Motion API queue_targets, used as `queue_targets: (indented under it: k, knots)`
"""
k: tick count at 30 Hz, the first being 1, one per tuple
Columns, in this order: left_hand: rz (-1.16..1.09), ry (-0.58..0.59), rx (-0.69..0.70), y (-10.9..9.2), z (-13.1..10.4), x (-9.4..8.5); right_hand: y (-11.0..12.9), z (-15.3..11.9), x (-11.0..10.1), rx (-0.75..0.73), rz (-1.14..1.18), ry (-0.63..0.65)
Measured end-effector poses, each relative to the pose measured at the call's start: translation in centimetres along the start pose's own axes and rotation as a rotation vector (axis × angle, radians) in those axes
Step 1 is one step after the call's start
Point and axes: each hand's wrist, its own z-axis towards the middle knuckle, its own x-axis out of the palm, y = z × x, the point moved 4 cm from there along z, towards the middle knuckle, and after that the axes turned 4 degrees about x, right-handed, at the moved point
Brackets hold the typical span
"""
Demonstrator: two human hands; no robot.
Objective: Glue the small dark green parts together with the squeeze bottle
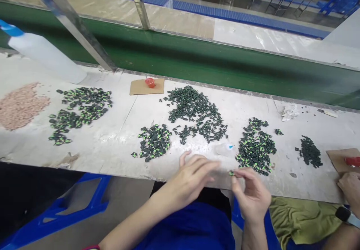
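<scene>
My right hand (251, 193) pinches a small black-and-green part (231, 173) between thumb and index finger at the table's front edge. To its left, my left hand (192, 178) hovers over the edge with its fingers spread and slightly blurred, nothing visible in them. Just behind my right hand lies a pile of black-and-green parts (257, 146). A smaller pile of similar parts (154, 142) sits beyond my left hand, to the left. Between and behind them spread many small dark green pieces (194, 109). A small clear bottle with a blue tip (224, 149) lies on its side between the piles.
A white bottle (45, 54) leans at the far left near pink pieces (22, 105) and another black-and-green pile (84, 107). A red cap (150, 82) sits on cardboard (135, 87). Black pieces (309, 151) and another person's hand (350, 188) are at the right.
</scene>
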Motion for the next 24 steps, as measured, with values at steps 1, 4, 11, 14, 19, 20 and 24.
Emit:
queue_targets:
  k: [1, 4, 11, 14, 19, 20, 24]
  knots:
    - [0.063, -0.045, -0.034, 1.0, -0.1, -0.4, -0.6, 0.3, -1.2, -0.014, -0.084, -0.109]
    - [0.285, -0.24, -0.196, 4.8, -0.6, -2.3, -2.4, 1.4, -3.7, 0.017, -0.387, -0.323]
    - [0.577, -0.384, -0.432, 9.7, -0.9, -5.0, -2.7, 2.8, -0.9, -0.152, -0.64, -0.175]
    - [0.592, -0.362, -0.39, 10.1, -0.6, -4.5, -2.7, 2.9, 1.8, -0.102, -0.667, -0.056]
    - [0.575, -0.287, -0.364, 10.2, -0.4, -3.8, -3.1, 3.6, 3.8, -0.007, -0.578, -0.007]
    - [0.57, -0.28, -0.37, 10.0, -0.4, -3.8, -3.0, 3.7, 3.9, -0.004, -0.5, -0.008]
    - [0.52, -0.267, -0.373, 8.9, -0.5, -3.6, -3.1, 3.4, 3.9, 0.103, -0.089, 0.021]
